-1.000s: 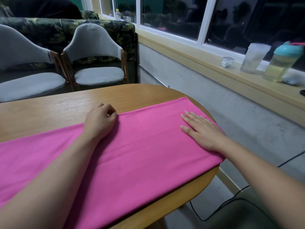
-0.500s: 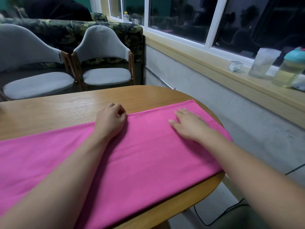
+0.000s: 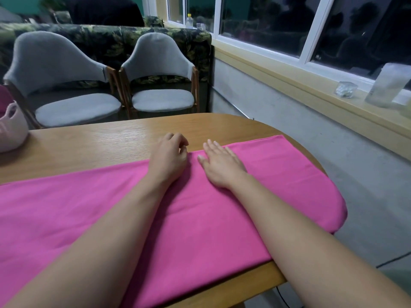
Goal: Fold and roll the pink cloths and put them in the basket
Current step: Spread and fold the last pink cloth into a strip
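A long pink cloth (image 3: 222, 218), folded into a wide band, lies flat across the wooden table (image 3: 100, 143), its right end drooping over the table's rounded edge. My left hand (image 3: 170, 157) rests on the cloth's far edge with fingers curled loosely; whether it pinches the cloth I cannot tell. My right hand (image 3: 219, 164) lies flat on the cloth, palm down, fingers apart, close beside the left hand. A pale pink basket (image 3: 11, 132) stands on the table at the far left, partly cut off by the frame.
Two grey chairs (image 3: 155, 85) stand behind the table, with a leaf-patterned sofa behind them. A window sill on the right carries a small glass cube (image 3: 345, 88) and a clear container (image 3: 387, 85). A black cable (image 3: 393, 260) runs over the floor at the right.
My right hand has slid left along the cloth from near its right end to just beside my left hand. The view has shifted left, bringing the basket into sight.
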`<state>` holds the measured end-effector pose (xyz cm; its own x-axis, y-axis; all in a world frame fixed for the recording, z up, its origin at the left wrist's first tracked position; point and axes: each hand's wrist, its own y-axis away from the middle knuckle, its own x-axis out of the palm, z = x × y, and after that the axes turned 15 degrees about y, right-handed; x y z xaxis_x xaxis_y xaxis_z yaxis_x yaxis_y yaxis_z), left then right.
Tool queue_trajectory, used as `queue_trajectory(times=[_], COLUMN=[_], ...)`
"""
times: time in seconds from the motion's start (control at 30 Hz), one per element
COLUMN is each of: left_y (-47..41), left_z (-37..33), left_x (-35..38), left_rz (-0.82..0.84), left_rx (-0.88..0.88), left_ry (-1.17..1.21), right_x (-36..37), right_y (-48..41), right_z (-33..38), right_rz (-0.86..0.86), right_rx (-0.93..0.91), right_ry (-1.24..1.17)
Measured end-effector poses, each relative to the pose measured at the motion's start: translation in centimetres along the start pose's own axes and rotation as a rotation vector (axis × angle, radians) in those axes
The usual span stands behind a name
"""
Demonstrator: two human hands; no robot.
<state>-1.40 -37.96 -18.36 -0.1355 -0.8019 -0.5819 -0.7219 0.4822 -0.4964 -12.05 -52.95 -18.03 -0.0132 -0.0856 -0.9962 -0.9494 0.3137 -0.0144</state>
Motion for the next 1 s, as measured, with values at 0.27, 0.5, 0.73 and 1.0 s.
queue_trajectory(times=[0.27,0.5,0.73,1.0], left_y=[2.4,3.7,5.3,7.3], left_z=[-3.9,-6.0,-4.0,-0.6], left_x=[2.3,4.7,1.8,-4.5], left_rz=[0.241,0.336,0.362,0.329], left_rx=[-0.016,-0.128,-0.173,-0.247], left_ry=[-0.227,-0.222,-0.286,-0.350], right_x=[0.5,0.3,0.1,0.0], right_y=[-0.7,-0.9,-0.3,0.0], right_z=[-0.6,-1.4,-1.0,-1.1], right_rz=[-0.030,-0.078,-0.074,-0.074], right_rx=[0.050,0.077,0.069,0.043], right_ry=[-0.008,-0.096,-0.067,-0.035])
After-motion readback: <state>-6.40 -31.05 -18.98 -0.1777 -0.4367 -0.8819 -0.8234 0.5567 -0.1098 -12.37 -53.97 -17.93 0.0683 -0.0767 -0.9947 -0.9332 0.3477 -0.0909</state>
